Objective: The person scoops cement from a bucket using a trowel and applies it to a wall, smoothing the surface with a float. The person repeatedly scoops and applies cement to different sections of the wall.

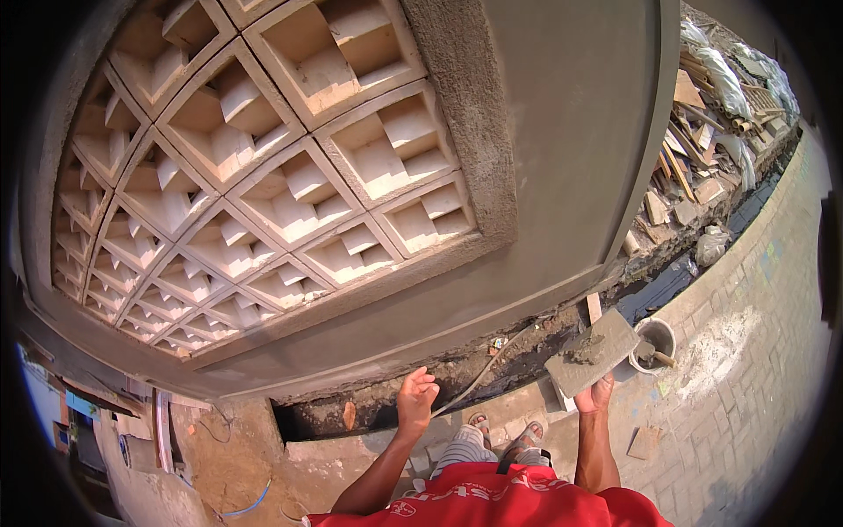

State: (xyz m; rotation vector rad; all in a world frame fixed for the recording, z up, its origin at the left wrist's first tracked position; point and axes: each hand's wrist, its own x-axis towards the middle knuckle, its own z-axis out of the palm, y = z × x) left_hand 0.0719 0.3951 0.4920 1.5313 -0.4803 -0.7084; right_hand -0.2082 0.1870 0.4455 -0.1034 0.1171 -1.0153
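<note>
Mortar board, head view: flat grey slab with a small mortar heap, held out before the plastered wall.
Our right hand pinches the board's near edge, thumb up; left hand hangs loosely curled and empty near the wall base. We judge it best to keep the board level and close to the wall, the bucket just beyond it within reach.

flat square grey mortar board: dark grey dab on top | smooth plastered wall: even grey | lattice of concrete vent blocks: pale beige, repeating square pattern | round plastic bucket: white, grey-smeared | brick paving: grey-pink, white patch | shirt: red, white print
</note>
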